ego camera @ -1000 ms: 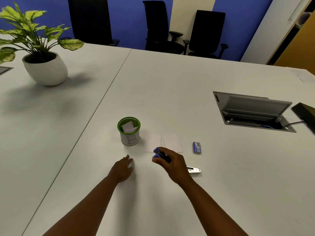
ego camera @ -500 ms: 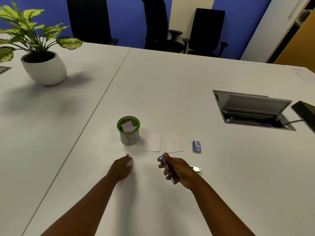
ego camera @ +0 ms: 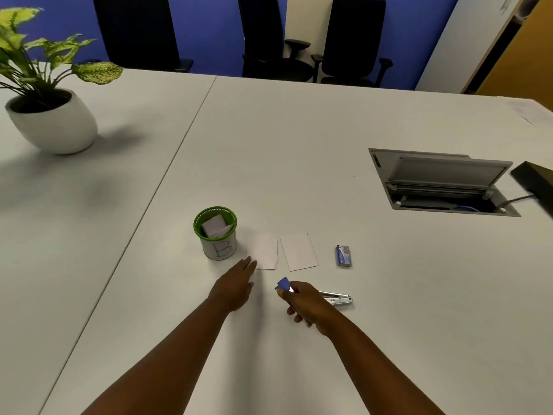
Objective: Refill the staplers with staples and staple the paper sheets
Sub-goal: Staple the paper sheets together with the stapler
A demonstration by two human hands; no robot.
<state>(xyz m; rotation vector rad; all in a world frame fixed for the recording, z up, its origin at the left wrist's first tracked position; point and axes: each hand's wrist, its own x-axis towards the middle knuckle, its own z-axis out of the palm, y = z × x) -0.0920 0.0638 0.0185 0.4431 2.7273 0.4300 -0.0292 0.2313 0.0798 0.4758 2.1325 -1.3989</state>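
Observation:
My right hand point(ego camera: 308, 305) grips a small blue stapler point(ego camera: 283, 285), whose blue nose sticks out past my fingers toward the papers. A second, metal stapler part point(ego camera: 336, 298) lies on the table just right of that hand. Two small white paper sheets point(ego camera: 264, 251) point(ego camera: 298, 251) lie side by side beyond my hands. My left hand point(ego camera: 236, 287) rests flat on the table, fingers stretched out, its tips at the near left corner of the left sheet. A blue staple box point(ego camera: 343, 256) lies to the right of the sheets.
A green-rimmed cup point(ego camera: 216, 233) marked "B" holds folded paper slips, left of the sheets. A potted plant point(ego camera: 49, 115) stands far left. An open cable hatch point(ego camera: 443, 184) sits in the table at right, a black device point(ego camera: 535, 184) beside it. Office chairs point(ego camera: 353, 40) line the far edge.
My right hand turned the blue stapler and drew it back from the sheets toward me. My left hand slid forward to the left sheet's corner.

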